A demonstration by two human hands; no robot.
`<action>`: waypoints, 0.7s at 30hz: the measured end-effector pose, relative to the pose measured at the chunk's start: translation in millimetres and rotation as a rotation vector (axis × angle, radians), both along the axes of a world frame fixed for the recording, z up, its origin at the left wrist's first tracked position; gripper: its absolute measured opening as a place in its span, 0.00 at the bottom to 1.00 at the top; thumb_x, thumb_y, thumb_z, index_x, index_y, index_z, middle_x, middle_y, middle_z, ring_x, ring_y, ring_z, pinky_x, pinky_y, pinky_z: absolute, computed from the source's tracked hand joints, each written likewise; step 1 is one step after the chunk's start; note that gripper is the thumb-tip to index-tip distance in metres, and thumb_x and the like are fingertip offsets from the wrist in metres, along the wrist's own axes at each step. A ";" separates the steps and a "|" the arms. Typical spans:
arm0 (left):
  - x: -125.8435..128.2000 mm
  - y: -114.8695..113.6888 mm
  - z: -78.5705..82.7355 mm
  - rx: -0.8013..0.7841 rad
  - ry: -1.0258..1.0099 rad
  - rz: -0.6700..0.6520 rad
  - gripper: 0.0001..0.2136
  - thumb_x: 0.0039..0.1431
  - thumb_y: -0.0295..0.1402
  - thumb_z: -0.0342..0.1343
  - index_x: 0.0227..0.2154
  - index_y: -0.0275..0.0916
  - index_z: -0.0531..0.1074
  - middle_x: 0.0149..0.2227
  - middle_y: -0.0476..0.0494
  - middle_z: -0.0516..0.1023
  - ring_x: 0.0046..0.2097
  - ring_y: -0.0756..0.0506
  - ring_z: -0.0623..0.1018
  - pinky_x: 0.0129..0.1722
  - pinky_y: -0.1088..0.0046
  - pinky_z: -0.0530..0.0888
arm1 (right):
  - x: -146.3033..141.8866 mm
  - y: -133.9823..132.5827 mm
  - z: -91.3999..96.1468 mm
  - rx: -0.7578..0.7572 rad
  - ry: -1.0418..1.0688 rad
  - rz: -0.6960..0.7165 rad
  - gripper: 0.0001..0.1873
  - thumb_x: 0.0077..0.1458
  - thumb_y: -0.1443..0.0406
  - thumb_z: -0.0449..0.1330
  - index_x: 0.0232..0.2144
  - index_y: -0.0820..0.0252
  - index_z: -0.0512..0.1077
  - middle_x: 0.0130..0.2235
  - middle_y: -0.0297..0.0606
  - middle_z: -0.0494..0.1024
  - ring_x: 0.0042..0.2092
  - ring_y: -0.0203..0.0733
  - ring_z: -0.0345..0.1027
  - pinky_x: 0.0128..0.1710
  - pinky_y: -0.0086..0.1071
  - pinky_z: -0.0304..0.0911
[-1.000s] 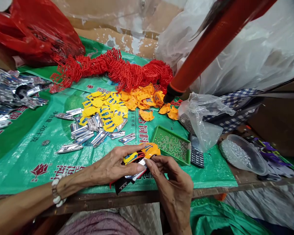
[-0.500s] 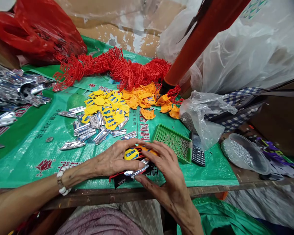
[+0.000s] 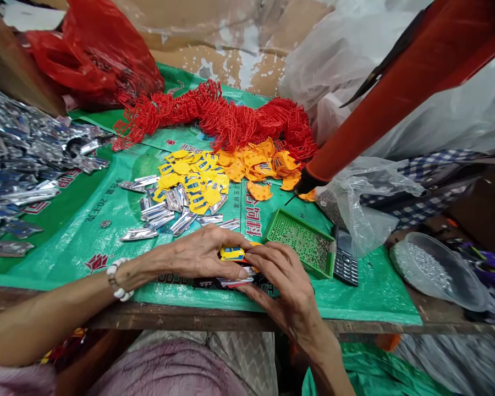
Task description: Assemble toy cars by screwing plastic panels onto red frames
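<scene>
My left hand point(image 3: 198, 256) and my right hand point(image 3: 280, 278) press together on a small toy car point(image 3: 232, 254) with a yellow top, a silver part and a black base, held low against the green woven sheet point(image 3: 66, 250) near the table's front edge. Fingers of both hands are closed round it. Beyond them lie a heap of yellow printed pieces point(image 3: 192, 181), orange pieces point(image 3: 256, 165), silver chrome pieces point(image 3: 165, 217) and a tangle of red plastic frames point(image 3: 226, 118).
A green tray of tiny screws point(image 3: 301, 242) sits right of my hands, then a black keypad phone point(image 3: 346, 258). A clear bowl point(image 3: 433, 269) stands at the right. An orange-red tool point(image 3: 375, 104) hangs overhead. More silver parts point(image 3: 20, 165) pile at left; a red bag point(image 3: 94, 55) behind.
The hands have lowered the toy car from a raised, tilted hold down onto the sheet, and my right hand has closed over it. The view has shifted so everything sits further right.
</scene>
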State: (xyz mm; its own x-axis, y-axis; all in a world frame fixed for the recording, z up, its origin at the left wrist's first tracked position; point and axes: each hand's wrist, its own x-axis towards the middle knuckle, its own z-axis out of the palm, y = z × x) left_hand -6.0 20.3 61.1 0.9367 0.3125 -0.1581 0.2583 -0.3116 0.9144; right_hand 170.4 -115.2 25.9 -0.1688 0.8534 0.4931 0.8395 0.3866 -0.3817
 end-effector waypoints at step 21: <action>-5.7 1.9 -32.4 0.689 -0.435 0.076 0.11 0.71 0.31 0.49 0.42 0.35 0.77 0.44 0.37 0.80 0.43 0.44 0.81 0.41 0.70 0.78 | 4.5 12.0 9.9 0.210 -0.015 -0.254 0.20 0.59 0.63 0.64 0.53 0.57 0.70 0.45 0.42 0.82 0.47 0.44 0.77 0.50 0.41 0.68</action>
